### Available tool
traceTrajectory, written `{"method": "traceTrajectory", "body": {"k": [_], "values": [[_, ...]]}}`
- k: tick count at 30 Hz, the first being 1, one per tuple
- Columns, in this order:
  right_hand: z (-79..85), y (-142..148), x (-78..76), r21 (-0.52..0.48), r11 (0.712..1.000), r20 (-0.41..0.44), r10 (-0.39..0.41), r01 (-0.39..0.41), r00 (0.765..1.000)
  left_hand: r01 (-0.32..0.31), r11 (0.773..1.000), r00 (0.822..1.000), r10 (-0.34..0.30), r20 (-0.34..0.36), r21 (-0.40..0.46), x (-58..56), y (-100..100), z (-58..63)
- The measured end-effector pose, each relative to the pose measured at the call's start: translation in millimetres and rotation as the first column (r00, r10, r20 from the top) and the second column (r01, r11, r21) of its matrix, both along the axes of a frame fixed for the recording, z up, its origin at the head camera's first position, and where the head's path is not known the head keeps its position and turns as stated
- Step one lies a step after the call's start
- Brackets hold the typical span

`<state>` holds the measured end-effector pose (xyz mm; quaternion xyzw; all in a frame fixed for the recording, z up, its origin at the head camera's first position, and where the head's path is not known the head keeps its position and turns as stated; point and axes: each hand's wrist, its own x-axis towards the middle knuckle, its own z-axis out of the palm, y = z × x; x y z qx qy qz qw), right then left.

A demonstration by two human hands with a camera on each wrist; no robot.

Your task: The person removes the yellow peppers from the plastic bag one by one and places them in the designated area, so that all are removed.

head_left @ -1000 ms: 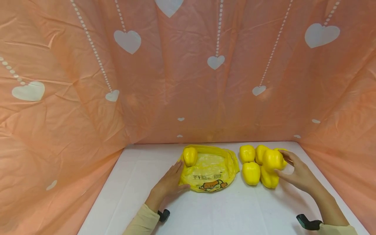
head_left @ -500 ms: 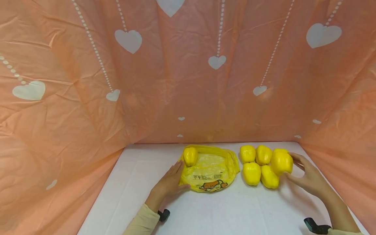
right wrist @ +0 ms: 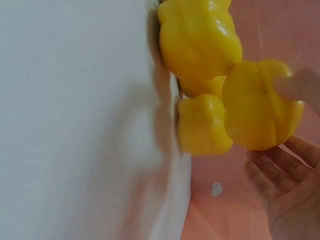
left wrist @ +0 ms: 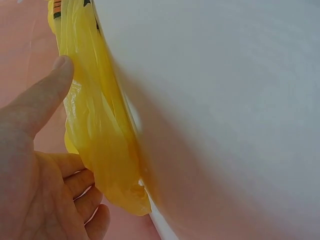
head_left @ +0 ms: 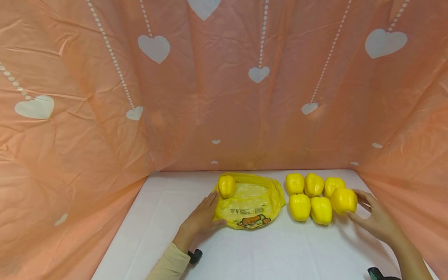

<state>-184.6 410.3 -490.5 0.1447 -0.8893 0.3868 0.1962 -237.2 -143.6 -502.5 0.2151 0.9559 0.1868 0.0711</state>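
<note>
With thumb and fingers my right hand grips a yellow bell pepper, shiny like a model one. In the right wrist view this bell pepper is held off the white surface, beside the other peppers. My left hand lies at the left edge of a flattened yellow plastic bag, fingers extended. Its thumb and fingers touch the bag's side in the left wrist view. One yellow bell pepper sits at the bag's far left corner, just beyond the left fingertips.
Several more yellow bell peppers stand in two rows right of the bag, close to the held one. Everything rests on a white tabletop. An orange curtain with white hearts encloses the back and sides.
My right hand has carried its bell pepper rightward and slightly nearer, from over the group to the front row's right end. The left hand and bag have stayed in place.
</note>
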Motion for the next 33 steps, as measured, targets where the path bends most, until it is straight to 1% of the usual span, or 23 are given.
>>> {"method": "traceTrajectory", "body": {"k": [2, 8, 14, 18, 21, 25, 28, 33], "values": [[-3.2, 2.1, 1.0, 0.010, 1.000, 0.024, -0.010, 0.009, 1.000, 0.001, 1.000, 1.000, -0.001, 0.001, 0.005, -0.5, 0.4, 0.3], [-13.6, 7.9, 3.3, 0.055, 0.998, 0.149, -0.047, 0.039, 0.988, 0.001, 1.000, 1.000, -0.001, -0.001, -0.001, -1.0, 0.1, 0.1], [-20.7, 10.4, 2.3, 0.050, 0.998, 0.198, -0.052, 0.043, 0.979, 0.002, 1.000, 1.000, -0.002, -0.004, 0.012, -0.2, -0.9, -0.8], [-22.9, 11.6, 1.6, 0.067, 0.997, 0.253, -0.061, 0.045, 0.966, 0.004, 1.000, 1.000, -0.004, -0.009, 0.007, -0.6, -1.4, -1.1], [-25.1, 13.0, 1.3, 0.059, 0.998, 0.267, -0.053, 0.038, 0.962, 0.007, 1.000, 1.000, -0.007, -0.012, 0.007, -1.1, -1.4, -1.0], [-28.8, 15.2, 1.9, 0.039, 0.999, 0.262, -0.031, 0.021, 0.965, 0.005, 1.000, 1.000, -0.005, -0.011, 0.007, -0.9, -1.3, -1.1], [-30.7, 16.1, 3.0, 0.035, 0.999, 0.285, -0.012, 0.003, 0.959, 0.000, 1.000, 1.000, 0.000, -0.006, 0.006, -0.4, -1.2, -1.4], [-31.1, 16.2, 3.0, 0.031, 0.999, 0.322, -0.005, -0.005, 0.947, 0.001, 1.000, 1.000, -0.001, -0.008, 0.005, -0.3, -1.4, -1.6]]}}
